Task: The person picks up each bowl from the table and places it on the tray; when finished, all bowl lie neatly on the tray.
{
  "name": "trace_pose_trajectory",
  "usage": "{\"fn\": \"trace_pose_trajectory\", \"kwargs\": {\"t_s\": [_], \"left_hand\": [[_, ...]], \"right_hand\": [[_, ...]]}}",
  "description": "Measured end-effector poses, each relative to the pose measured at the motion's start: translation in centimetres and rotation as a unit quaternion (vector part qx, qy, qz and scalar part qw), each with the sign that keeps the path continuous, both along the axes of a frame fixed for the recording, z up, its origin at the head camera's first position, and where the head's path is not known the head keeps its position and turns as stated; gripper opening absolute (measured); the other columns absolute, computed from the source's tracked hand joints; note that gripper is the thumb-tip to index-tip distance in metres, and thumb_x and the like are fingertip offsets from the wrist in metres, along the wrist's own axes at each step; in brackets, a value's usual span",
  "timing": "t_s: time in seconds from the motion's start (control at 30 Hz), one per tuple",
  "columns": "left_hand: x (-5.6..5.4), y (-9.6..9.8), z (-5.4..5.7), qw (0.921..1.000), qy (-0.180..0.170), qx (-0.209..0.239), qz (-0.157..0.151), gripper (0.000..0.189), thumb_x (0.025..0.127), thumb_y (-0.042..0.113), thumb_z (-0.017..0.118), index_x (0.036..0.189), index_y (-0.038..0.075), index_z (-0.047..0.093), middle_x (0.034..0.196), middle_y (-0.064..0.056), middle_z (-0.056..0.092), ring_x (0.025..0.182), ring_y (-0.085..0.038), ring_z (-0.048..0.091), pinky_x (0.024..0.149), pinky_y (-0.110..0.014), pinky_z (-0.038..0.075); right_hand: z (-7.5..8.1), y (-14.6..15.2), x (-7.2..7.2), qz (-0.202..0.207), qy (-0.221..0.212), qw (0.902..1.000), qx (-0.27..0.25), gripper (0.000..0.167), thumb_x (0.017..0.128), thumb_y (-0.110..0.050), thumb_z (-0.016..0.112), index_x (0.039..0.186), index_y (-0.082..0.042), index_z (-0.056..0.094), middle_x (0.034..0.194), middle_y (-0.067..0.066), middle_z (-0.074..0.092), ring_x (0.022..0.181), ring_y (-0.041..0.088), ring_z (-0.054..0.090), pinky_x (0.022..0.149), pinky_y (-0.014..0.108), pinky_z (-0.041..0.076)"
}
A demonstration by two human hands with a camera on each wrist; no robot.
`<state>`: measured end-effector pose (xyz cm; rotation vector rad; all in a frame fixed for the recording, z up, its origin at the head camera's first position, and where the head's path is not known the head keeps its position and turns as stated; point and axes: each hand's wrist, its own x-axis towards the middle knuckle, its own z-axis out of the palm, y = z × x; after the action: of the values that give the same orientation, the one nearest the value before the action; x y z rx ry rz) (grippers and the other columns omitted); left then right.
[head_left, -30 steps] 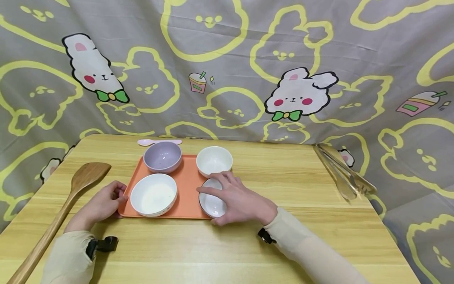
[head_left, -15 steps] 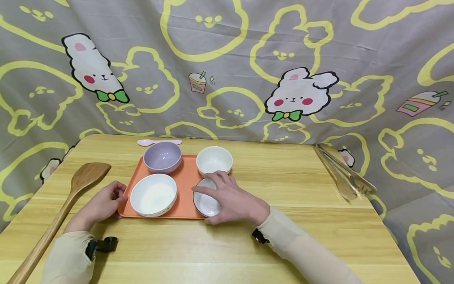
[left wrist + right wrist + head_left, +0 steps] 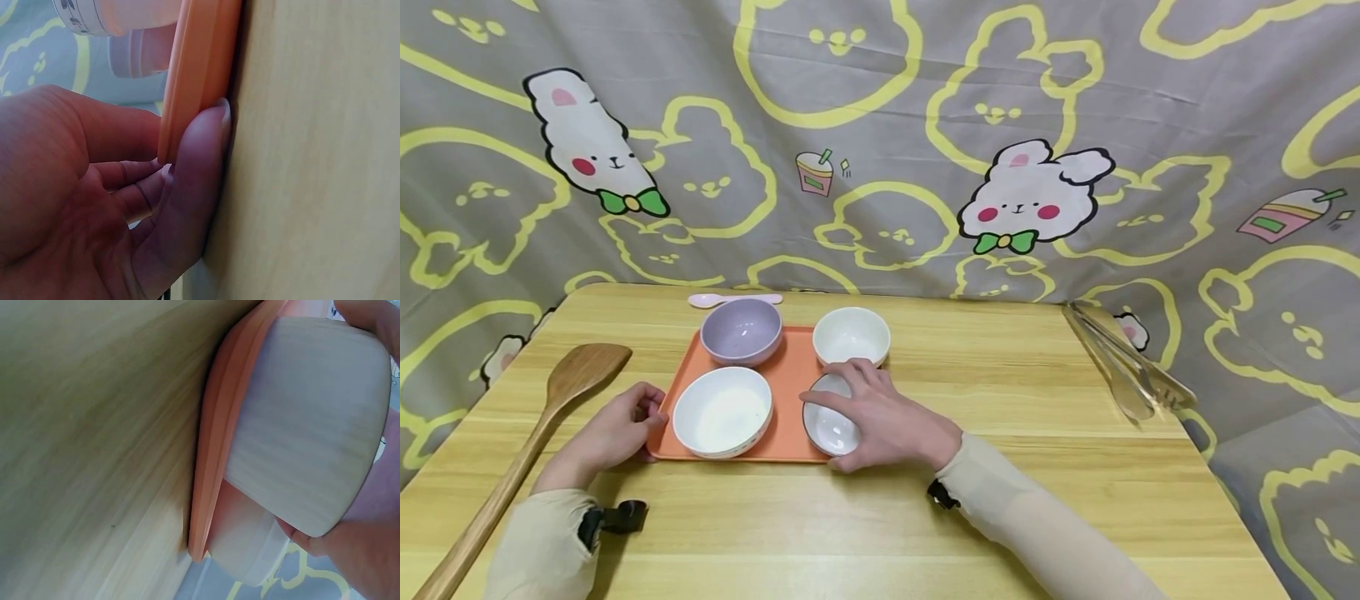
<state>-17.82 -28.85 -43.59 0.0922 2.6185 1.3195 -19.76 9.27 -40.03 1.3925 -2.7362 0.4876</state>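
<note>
An orange tray (image 3: 790, 387) lies on the wooden table. My left hand (image 3: 612, 429) pinches its left rim; in the left wrist view, the tray edge (image 3: 203, 56) sits between thumb and finger. My right hand (image 3: 895, 421) spans a white bowl with a dark rim (image 3: 831, 429) at the tray's front right, fingers on opposite sides of it. In the right wrist view this bowl (image 3: 312, 419) stands on the tray. A larger white bowl (image 3: 722, 412) is front left, a purple bowl (image 3: 741, 332) back left, and another white bowl (image 3: 852, 335) back right.
A long wooden turner (image 3: 583, 375) lies left of the tray, beside my left forearm. Behind the purple bowl is a pink spoon (image 3: 737, 300). Metal tongs (image 3: 1120, 358) lie at the far right edge. A patterned curtain (image 3: 895, 167) hangs behind the table.
My right hand has slid left with the dark-rimmed bowl, bringing it further onto the tray. The left hand keeps its hold on the tray rim. The head view has shifted slightly.
</note>
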Motion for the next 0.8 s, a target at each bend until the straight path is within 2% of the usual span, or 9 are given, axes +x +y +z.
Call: {"fn": "trace_pose_trajectory", "kwargs": {"t_s": [0.27,0.5,0.8], "left_hand": [[-0.12,0.0,0.07,1.0,-0.006,0.0,0.001,0.024,0.097,-0.002,0.048,0.117,-0.013,0.04,0.093,-0.017,0.046,0.07,-0.024,0.055,0.051,-0.036,0.057],[-0.34,0.08,0.22,1.0,-0.003,-0.005,-0.002,0.025,0.097,-0.001,0.049,0.117,-0.013,0.041,0.093,-0.017,0.045,0.071,-0.024,0.054,0.051,-0.036,0.057],[-0.1,-0.17,0.16,0.9998,-0.018,0.002,0.001,0.026,0.098,0.0,0.048,0.118,-0.013,0.039,0.094,-0.017,0.045,0.07,-0.025,0.055,0.052,-0.037,0.057]], "right_hand": [[0.06,-0.31,-0.4,0.003,0.005,1.0,0.007,0.082,0.071,-0.052,0.079,0.144,-0.032,0.046,0.148,0.005,0.028,0.133,0.024,0.024,0.106,0.049,0.03],[-0.01,-0.26,0.02,-0.001,0.0,1.0,0.01,0.084,0.07,-0.051,0.081,0.144,-0.032,0.046,0.152,0.008,0.024,0.134,0.027,0.022,0.107,0.051,0.028],[0.2,-0.32,0.23,-0.007,-0.009,0.9994,0.034,0.085,0.07,-0.054,0.08,0.145,-0.033,0.045,0.155,0.008,0.022,0.135,0.028,0.022,0.108,0.052,0.028]]}}
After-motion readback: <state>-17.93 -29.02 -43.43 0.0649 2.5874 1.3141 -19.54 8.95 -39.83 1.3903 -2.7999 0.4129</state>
